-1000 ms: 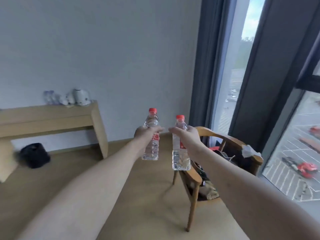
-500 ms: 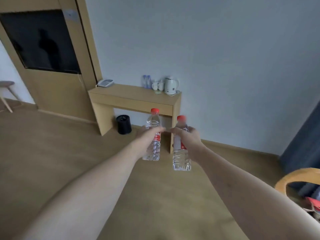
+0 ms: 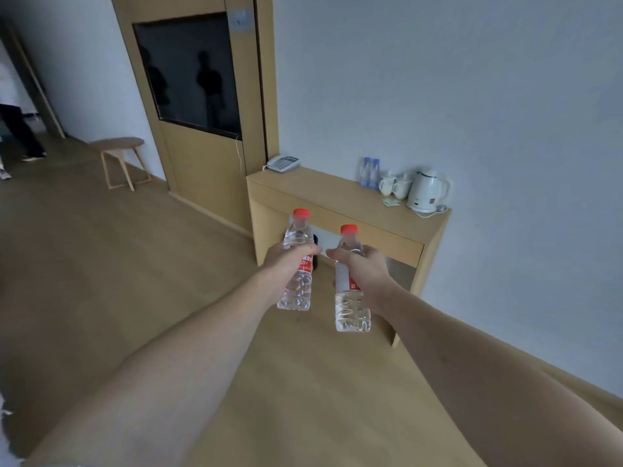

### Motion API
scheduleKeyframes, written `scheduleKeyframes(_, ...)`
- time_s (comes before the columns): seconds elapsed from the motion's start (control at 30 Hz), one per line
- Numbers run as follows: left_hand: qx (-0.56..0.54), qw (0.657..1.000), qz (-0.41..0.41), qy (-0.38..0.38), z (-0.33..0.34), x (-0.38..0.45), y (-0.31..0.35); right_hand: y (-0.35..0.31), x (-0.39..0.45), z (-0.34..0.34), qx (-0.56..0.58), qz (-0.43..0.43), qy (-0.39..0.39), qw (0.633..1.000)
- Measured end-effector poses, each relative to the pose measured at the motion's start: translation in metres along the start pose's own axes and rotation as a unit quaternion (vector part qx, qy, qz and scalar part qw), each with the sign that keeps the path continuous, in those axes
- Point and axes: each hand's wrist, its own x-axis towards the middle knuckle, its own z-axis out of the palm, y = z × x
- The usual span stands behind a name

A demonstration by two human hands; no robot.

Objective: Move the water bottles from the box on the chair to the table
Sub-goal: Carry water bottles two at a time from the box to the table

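Note:
I hold two clear water bottles with red caps upright in front of me. My left hand (image 3: 286,261) grips the left bottle (image 3: 296,291) around its red label. My right hand (image 3: 364,269) grips the right bottle (image 3: 352,311) at its label. Both hang in the air just short of the light wooden table (image 3: 323,197) against the wall. The chair and the box are out of view.
On the table stand a white phone (image 3: 282,162), two blue-capped bottles (image 3: 370,172), two white cups (image 3: 394,186) and a white kettle (image 3: 426,190). A dark bin (image 3: 315,254) sits under it. A wooden TV panel (image 3: 202,96) and a stool (image 3: 119,156) stand left; a person's legs (image 3: 17,129) far left.
The view has swung left, away from the window and the chair, and closer to the table. Both hands keep the bottles upright in the same grip.

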Motion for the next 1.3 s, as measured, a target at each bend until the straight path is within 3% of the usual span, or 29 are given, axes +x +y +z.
scheduleKeyframes(0.23, -0.018, 0.999, -0.008, 0.026, -0.01, 0.118, 0.022, -0.003, 0.122, 0.04, -0.009, 0.019, -0.027, 0.999)
scheduleKeyframes(0.73, 0.004, 0.999, -0.01, -0.042, -0.047, 0.439, 0.109, -0.028, 0.425, 0.149, 0.009, 0.046, 0.027, 0.999)
scheduleKeyframes(1.0, 0.021, 0.997, -0.019, -0.066, -0.026, 0.582, 0.141, -0.035, 0.565, 0.152, 0.022, 0.063, 0.065, 0.996)
scheduleKeyframes(1.3, 0.027, 0.996, -0.018, -0.082, 0.05, 0.763, 0.17, -0.038, 0.756, 0.116, 0.043, 0.063, 0.071, 0.995)
